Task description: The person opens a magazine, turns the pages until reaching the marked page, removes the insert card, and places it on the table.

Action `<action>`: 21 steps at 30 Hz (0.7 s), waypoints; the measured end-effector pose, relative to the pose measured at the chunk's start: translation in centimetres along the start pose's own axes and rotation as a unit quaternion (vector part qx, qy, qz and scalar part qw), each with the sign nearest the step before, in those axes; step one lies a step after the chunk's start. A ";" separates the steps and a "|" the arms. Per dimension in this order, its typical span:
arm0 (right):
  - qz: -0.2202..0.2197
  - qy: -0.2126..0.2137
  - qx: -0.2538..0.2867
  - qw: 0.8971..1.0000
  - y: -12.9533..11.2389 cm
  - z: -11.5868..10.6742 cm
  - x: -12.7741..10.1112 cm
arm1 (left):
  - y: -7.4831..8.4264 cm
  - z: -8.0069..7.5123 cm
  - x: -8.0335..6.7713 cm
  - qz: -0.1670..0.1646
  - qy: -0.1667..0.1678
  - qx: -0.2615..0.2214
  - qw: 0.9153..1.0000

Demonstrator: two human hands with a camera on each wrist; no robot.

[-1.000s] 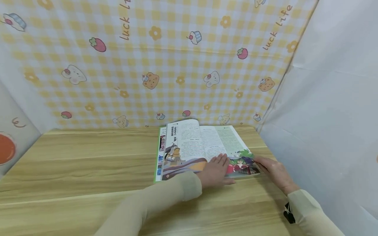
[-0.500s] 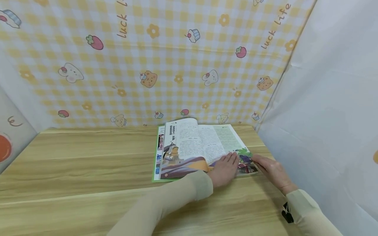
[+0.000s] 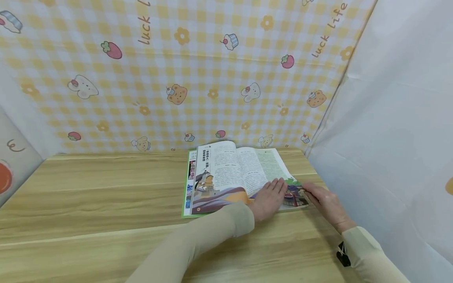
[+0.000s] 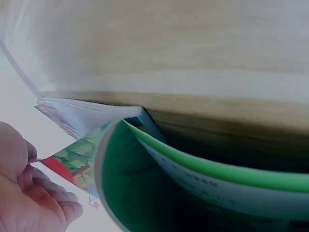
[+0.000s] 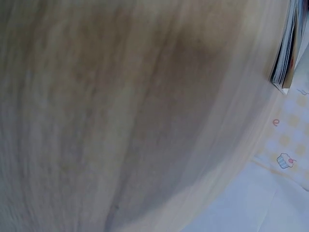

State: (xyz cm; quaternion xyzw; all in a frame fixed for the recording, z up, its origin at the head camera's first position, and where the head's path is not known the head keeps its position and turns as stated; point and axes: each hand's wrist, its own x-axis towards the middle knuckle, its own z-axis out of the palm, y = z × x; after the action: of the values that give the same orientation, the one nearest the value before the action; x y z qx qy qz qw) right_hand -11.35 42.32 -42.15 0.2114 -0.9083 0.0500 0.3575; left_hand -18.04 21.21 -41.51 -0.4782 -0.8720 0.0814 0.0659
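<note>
An open magazine [image 3: 226,169] with a green cover edge lies on the table, its left pages bulging up. My left hand [image 3: 269,199] rests flat on the lower part of the right page, fingers straight and close together. At the lower right corner, my right hand [image 3: 327,204] pinches the edge of the illustrated page [image 3: 293,196]. In the left wrist view the right hand [image 4: 31,188] holds that page's corner between thumb and fingers, and the green cover [image 4: 217,174] curves across the front. Only the magazine's page edges [image 5: 285,53] show in the right wrist view, without the hand.
The wooden table [image 3: 106,196] spreads out to the left and in front. Behind it hangs a yellow checked cloth [image 3: 198,70] with cartoon prints. A white sheet [image 3: 400,118] closes off the right side. A small black clip [image 3: 343,255] hangs at the right sleeve.
My left hand has slid to the right across the lower right page and now lies nearer my right hand. The right hand stays at the page corner. The head view has shifted slightly.
</note>
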 end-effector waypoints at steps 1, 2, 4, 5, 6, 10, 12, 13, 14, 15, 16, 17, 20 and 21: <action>0.006 0.003 -0.001 1.000 0.0 0.0 0.0 | -0.1 0.0 0.0 -0.002 0.002 0.000 1.000; 0.012 0.006 -0.002 1.000 0.0 0.0 0.1 | -0.2 0.0 0.1 -0.004 0.006 0.000 1.000; 0.021 0.011 -0.007 1.000 -0.1 0.0 0.1 | -0.4 0.0 0.1 -0.007 0.015 -0.002 1.000; 0.024 0.012 -0.010 1.000 -0.1 0.0 0.1 | -0.5 0.0 0.1 -0.007 0.023 -0.003 1.000; 0.029 0.011 -0.012 0.999 -0.1 0.0 0.1 | -0.6 0.0 0.1 -0.005 0.029 -0.003 1.000; 0.047 -0.018 -0.003 0.999 0.0 0.2 -0.3 | -1.2 0.2 0.1 -0.008 0.062 0.003 0.998; 0.053 -0.043 0.007 0.998 0.0 0.3 -0.4 | -1.5 0.4 0.0 -0.018 0.073 0.012 0.997; 0.055 -0.056 0.013 0.997 0.0 0.4 -0.5 | -1.6 0.6 0.0 -0.023 0.079 0.015 0.996; 0.058 -0.070 0.020 0.996 0.0 0.5 -0.6 | -1.7 0.7 0.0 -0.027 0.085 0.021 0.996; 0.060 -0.084 0.028 0.994 0.0 0.6 -0.7 | -1.9 0.8 0.0 -0.031 0.092 0.024 0.995; 0.062 -0.097 0.038 0.993 0.0 0.7 -0.8 | -2.0 0.9 0.0 -0.033 0.098 0.027 0.994; 0.065 -0.112 0.049 0.990 0.0 0.7 -0.8 | -2.1 1.1 0.0 -0.035 0.108 0.030 0.993; 0.078 -0.151 0.078 0.982 -0.2 0.8 -0.9 | -2.3 1.4 -0.1 -0.041 0.134 0.051 0.989; 0.082 -0.163 0.087 0.979 -0.3 0.8 -0.9 | -2.3 1.6 -0.1 -0.045 0.143 0.062 0.987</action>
State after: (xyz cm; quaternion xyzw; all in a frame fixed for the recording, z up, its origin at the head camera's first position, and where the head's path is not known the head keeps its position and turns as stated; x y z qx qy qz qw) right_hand -11.11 42.21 -43.37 0.1716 -0.9608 0.1224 0.1799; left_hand -20.24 19.79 -42.58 -0.4398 -0.8677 0.0633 0.2228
